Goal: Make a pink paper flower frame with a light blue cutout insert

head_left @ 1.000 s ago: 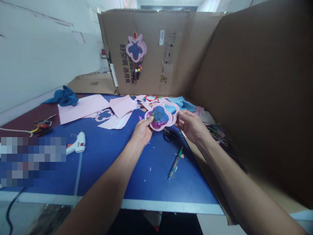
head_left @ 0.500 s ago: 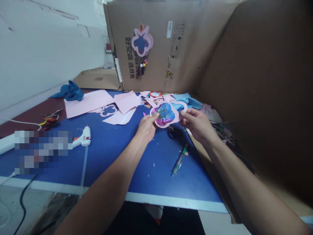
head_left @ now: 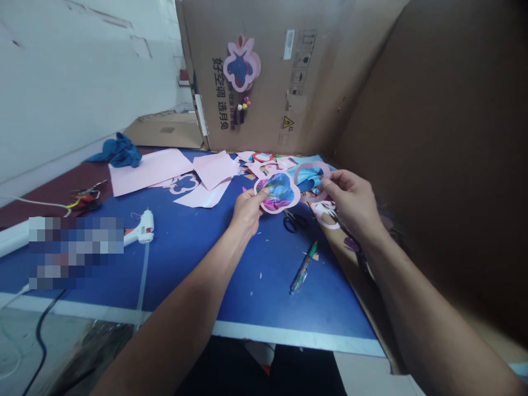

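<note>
My left hand (head_left: 247, 212) pinches the left edge of a pink flower-shaped paper frame with a colourful blue and magenta centre (head_left: 277, 192), held above the blue table (head_left: 231, 264). My right hand (head_left: 353, 199) is closed on a second pink flower-shaped frame (head_left: 310, 175), held just to the right of the first and partly behind it. Another pink cut-out (head_left: 325, 214) lies below my right hand.
Black scissors (head_left: 294, 221) and a green pen (head_left: 304, 267) lie on the table near my hands. A white glue gun (head_left: 139, 231) sits at left, pink paper sheets (head_left: 148, 170) and a blue cloth (head_left: 119, 154) behind. Cardboard walls (head_left: 433, 137) stand at the back and right; a finished flower (head_left: 241, 65) hangs on the back one.
My right hand has drawn a second pink frame away to the right of the colourful one. My left hand stays in place with the first frame.
</note>
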### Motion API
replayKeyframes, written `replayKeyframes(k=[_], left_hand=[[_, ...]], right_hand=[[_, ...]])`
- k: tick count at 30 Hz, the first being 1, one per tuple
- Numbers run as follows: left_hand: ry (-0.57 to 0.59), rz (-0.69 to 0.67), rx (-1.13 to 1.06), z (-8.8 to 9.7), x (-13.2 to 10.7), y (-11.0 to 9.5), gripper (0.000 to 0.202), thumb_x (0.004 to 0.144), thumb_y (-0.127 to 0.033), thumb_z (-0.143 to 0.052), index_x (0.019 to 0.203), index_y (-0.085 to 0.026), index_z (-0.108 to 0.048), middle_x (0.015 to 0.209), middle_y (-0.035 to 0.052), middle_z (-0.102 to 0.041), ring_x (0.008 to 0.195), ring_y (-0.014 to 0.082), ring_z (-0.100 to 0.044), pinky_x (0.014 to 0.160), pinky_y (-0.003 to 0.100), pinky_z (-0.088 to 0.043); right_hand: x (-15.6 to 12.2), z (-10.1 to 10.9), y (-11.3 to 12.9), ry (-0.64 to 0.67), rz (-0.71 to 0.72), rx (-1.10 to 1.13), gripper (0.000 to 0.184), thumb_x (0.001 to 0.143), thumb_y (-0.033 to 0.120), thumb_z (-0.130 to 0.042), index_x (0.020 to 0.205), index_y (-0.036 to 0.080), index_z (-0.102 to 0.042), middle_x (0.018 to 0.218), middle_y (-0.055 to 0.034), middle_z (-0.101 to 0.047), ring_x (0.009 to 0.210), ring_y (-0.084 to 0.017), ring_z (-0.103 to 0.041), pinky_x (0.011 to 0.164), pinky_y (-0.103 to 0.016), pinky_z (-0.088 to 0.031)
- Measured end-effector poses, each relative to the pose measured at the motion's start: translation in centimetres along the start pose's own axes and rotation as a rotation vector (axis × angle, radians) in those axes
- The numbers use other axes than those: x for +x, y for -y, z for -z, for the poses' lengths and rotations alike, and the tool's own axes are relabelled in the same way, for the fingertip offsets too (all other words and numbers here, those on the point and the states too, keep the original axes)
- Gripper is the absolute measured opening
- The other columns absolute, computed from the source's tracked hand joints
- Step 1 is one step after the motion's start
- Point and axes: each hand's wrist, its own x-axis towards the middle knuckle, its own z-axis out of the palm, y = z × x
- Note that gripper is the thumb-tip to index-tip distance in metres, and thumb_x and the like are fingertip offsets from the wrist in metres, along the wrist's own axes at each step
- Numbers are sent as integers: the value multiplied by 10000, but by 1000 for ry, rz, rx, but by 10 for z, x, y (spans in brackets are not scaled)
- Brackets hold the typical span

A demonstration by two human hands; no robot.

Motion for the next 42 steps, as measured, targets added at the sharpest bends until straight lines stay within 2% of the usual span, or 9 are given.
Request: replayKeyframes(k=[5, 10, 14, 18, 27, 35, 42], left_hand=[[-82, -60, 85, 2, 2, -7, 157, 848, -236, -847, 777, -157, -732, 737, 52, -763, 632, 166, -697, 702, 323, -599], [-152, -104, 115, 10, 8, -15, 128, 862, -208, -807, 780, -148, -729, 672, 26, -721, 583, 142, -660, 639, 277, -568], [-141, -100, 155, 13, 10, -16, 135, 834, -245, -838, 840, -142, -752, 707, 30, -741, 607, 152, -679, 648, 282, -574], [-107, -56, 175, 9, 6, -14, 160, 812, -249, -856, 818, -141, -739, 712, 38, -744, 616, 161, -688, 654, 303, -595], [42, 9, 267, 2, -1, -8, 150, 826, -244, -859, 795, -142, -754, 699, 32, -732, 577, 138, -665, 618, 276, -569], [96, -9, 283, 5, 1, -5, 187, 821, -292, -884, 795, -149, -766, 702, 51, -737, 616, 146, -682, 647, 272, -555], [64, -13, 287, 4, 0, -5, 173, 844, -244, -842, 753, -153, -726, 686, 35, -728, 574, 137, -665, 629, 272, -552]], right_hand=[[-1, 6, 12, -1, 47, -57, 122, 929, 356, -796, 854, 262, -778, 763, -22, -719, 690, -181, -636, 638, -301, -515], [1, 12, 18, 63, 59, 4, 178, 884, 415, -852, 903, 250, -789, 746, -17, -700, 668, -176, -634, 619, -295, -535], [2, 18, 25, 173, 13, 58, 285, 782, 436, -946, 878, 224, -780, 739, -22, -713, 647, -169, -649, 581, -280, -538], [-1, 19, 31, 271, -45, 132, 366, 733, 497, -988, 838, 224, -769, 736, -21, -707, 630, -159, -635, 577, -283, -554], [-2, 21, 27, 387, -91, 163, 381, 768, 529, -972, 848, 220, -764, 744, -16, -714, 614, -142, -616, 573, -269, -512], [0, 16, 20, 359, -133, 195, 386, 738, 508, -989, 837, 212, -762, 763, -16, -719, 628, -140, -632, 579, -260, -526], [7, 20, 11, 156, -103, 283, 334, 730, 458, -983, 836, 226, -768, 733, -8, -702, 542, -120, -557, 490, -250, -475]])
